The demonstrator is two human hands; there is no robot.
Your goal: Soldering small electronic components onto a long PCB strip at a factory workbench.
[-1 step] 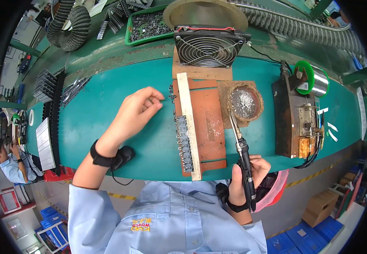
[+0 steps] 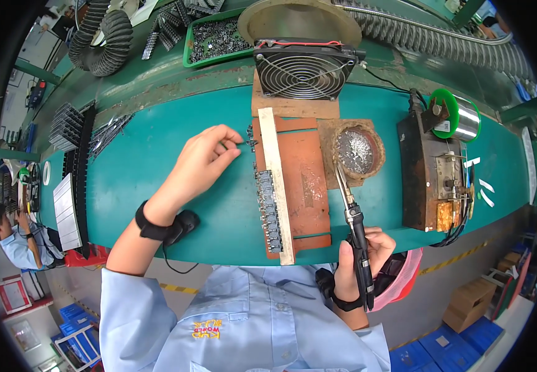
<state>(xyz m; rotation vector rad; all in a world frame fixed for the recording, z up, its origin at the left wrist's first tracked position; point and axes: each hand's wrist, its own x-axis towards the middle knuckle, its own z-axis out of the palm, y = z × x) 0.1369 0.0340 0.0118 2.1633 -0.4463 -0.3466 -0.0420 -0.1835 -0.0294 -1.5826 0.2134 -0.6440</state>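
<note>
My left hand (image 2: pixel 203 162) reaches over the green bench (image 2: pixel 157 173), its fingertips pinched on a small dark part (image 2: pixel 248 141) at the top end of a pale wooden strip (image 2: pixel 275 180). A row of small dark components (image 2: pixel 268 208) lies along that strip, beside a brown board (image 2: pixel 304 180). My right hand (image 2: pixel 363 263) grips a black soldering iron (image 2: pixel 355 226) near my chest. The iron's tip points up toward a round bowl of silvery solder dross (image 2: pixel 356 149). A black wrist strap (image 2: pixel 154 226) sits on my left wrist.
A black fan (image 2: pixel 302 68) stands behind the board. To the right are a rusty metal box (image 2: pixel 433 177) and a solder spool (image 2: pixel 461 118). A green parts tray (image 2: pixel 213 37), ribbed hoses (image 2: pixel 104 31) and finned heat sinks (image 2: pixel 70 124) lie at the back left. Another person (image 2: pixel 14 239) sits at the far left.
</note>
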